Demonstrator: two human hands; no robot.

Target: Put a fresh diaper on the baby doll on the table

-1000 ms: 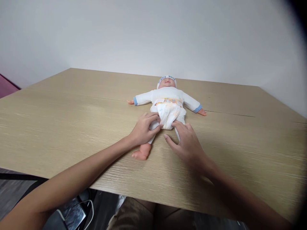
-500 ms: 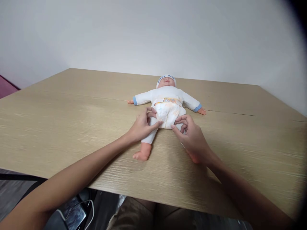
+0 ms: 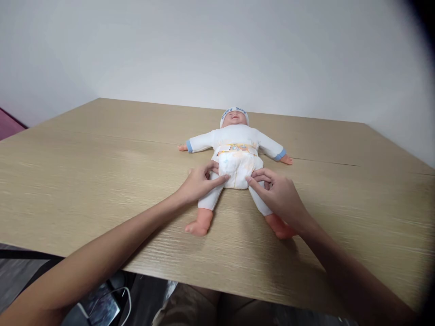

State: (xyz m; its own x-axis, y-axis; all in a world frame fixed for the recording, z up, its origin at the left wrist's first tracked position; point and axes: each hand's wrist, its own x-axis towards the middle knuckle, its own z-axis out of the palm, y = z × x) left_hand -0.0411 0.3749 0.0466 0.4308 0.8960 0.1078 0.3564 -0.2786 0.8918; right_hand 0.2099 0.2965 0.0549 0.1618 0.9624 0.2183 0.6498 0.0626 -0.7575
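Observation:
A baby doll in white clothes with blue cuffs lies on its back, arms spread, head away from me. A white diaper with an orange printed waistband is around its hips, over the clothes. My left hand pinches the diaper's edge at the left leg opening, thumb on the front, fingers partly hidden behind the edge. At the opposite leg opening, my right hand grips the other edge between thumb and fingers. The doll's bare feet point toward me, the right one partly behind my right hand.
The doll lies on a wide wooden table with a seam running across it. A pale wall stands behind. Below the near edge are a white cable and my legs. Something pink shows at far left.
The doll and diaper have shifted slightly toward me. The diaper's front lies flatter and lower between the legs. My right hand has moved a little to the right, and more of the doll's right-hand foot shows.

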